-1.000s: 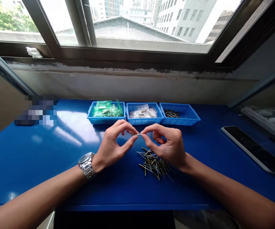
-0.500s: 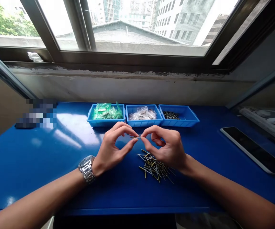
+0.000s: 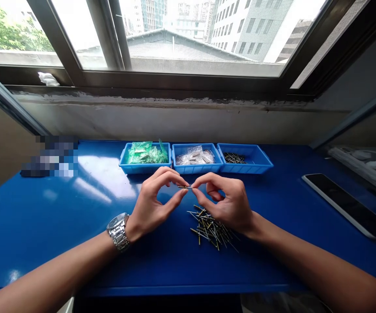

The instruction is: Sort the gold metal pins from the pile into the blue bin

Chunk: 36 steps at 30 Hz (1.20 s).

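Nearest, on the glossy blue tabletop [image 3: 136,269], lies a loose pile of thin brass-and-silver metal pins [image 3: 207,226]. Just beyond, one slender brass-and-silver metal pin [image 3: 183,187] runs sideways between the hands, nearly level. The left hand [image 3: 152,202] and right hand [image 3: 233,204] are equally near, fingers closed on opposite ends. Farther lie three blue plastic trays [image 3: 197,168].

Two hands pinching a thin metal pin [image 3: 184,187], loose pile of pins [image 3: 212,227], three blue bins [image 3: 245,166]
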Tool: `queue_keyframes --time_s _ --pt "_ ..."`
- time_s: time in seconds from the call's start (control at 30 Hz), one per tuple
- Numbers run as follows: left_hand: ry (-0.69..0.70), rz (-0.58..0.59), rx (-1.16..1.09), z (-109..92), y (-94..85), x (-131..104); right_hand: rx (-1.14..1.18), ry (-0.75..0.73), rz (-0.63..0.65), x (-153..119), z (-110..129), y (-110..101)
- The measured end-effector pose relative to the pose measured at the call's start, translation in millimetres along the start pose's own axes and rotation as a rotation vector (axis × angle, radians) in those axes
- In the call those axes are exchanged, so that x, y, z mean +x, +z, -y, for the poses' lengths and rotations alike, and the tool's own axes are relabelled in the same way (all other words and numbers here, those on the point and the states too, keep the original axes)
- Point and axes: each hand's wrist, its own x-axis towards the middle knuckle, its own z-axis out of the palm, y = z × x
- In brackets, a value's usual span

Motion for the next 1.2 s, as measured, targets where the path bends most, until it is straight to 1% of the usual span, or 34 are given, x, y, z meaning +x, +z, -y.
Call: queue_keyframes --time_s 0.13,0.3,0.37,0.47,0.57,0.73,0.9,1.0,1.1,1.2 --pt "-0.009 0.034 -0.001 -0.3 0.6 0.7 -0.012 -0.055 -0.062 -1.2 3.5 0.2" --pt "-0.01 0.143 -0.009 -0.1 2.0 -1.3 -0.024 -0.129 -0.037 -3.0 7.3 2.3" --pt "-0.012 0.155 -0.008 -0.1 2.3 -1.7 -0.025 -0.133 -0.035 -3.2 7.8 2.5" --pt "-0.014 0.128 -0.012 -0.9 1.8 -1.0 -0.016 -0.122 -0.052 -2.7 7.3 1.5" --pt "-0.015 0.073 -0.018 -1.6 0.4 0.1 -0.028 -0.082 -0.065 -2.1 5.5 0.0" --pt "-0.001 0.002 -0.03 -0.6 0.0 -0.3 -0.012 -0.007 -0.031 -1.3 1.2 0.8" --pt "0.033 0.017 -0.044 -1.2 1.1 -0.8 0.059 0.006 0.065 -0.8 -1.5 4.5" --pt "0.037 0.027 -0.043 -2.0 0.8 -0.4 0.071 0.01 0.091 -0.8 -2.0 5.1" --pt "0.029 0.023 -0.032 -1.6 0.2 -0.4 0.057 0.011 0.078 -1.0 -2.1 4.4" --pt "0.017 0.007 -0.019 -0.3 -0.3 0.0 0.021 0.016 0.031 -1.2 -1.3 3.2"
